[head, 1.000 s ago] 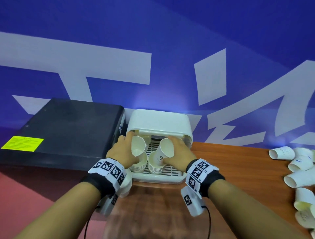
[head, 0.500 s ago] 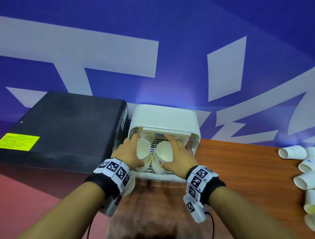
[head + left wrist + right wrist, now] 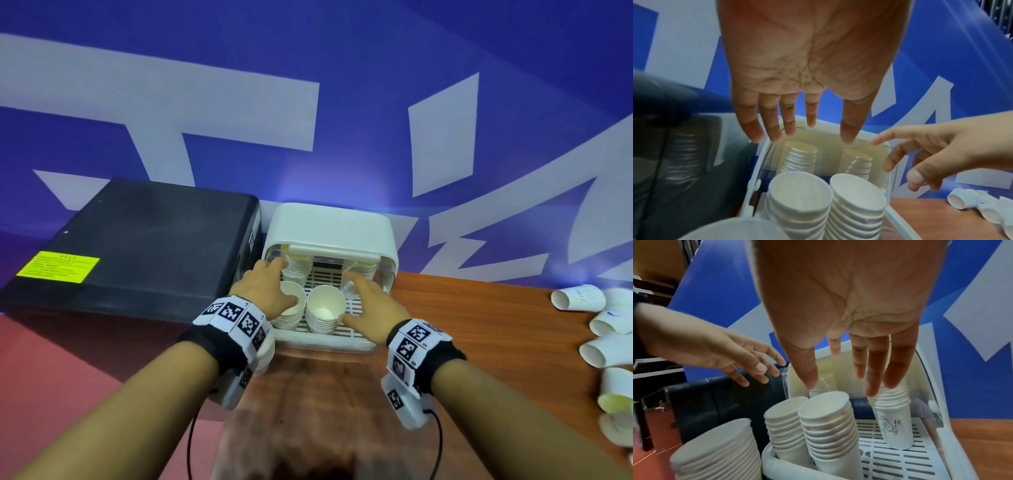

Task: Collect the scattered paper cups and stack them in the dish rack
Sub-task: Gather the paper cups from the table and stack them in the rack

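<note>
The white dish rack (image 3: 322,342) stands open at the back of the wooden table, its lid (image 3: 330,226) raised. Two front stacks of paper cups (image 3: 291,306) (image 3: 325,308) stand in it side by side, with two more stacks (image 3: 296,270) (image 3: 364,270) behind. My left hand (image 3: 277,284) hovers over the left front stack (image 3: 799,198), fingers straight, holding nothing. My right hand (image 3: 359,301) is just right of the right front stack (image 3: 826,418), also flat and empty. Several loose cups (image 3: 579,298) lie on their sides at the table's right edge.
A large black box (image 3: 130,246) sits tight against the rack's left side. Another cup stack (image 3: 715,447) stands outside the rack at its front left, under my left wrist. A blue and white wall rises behind. Bare wooden table (image 3: 462,325) lies between the rack and the loose cups.
Each hand lowered a cup onto a front stack and let go. Both hands now have straight fingers and have come slightly away from the stacks.
</note>
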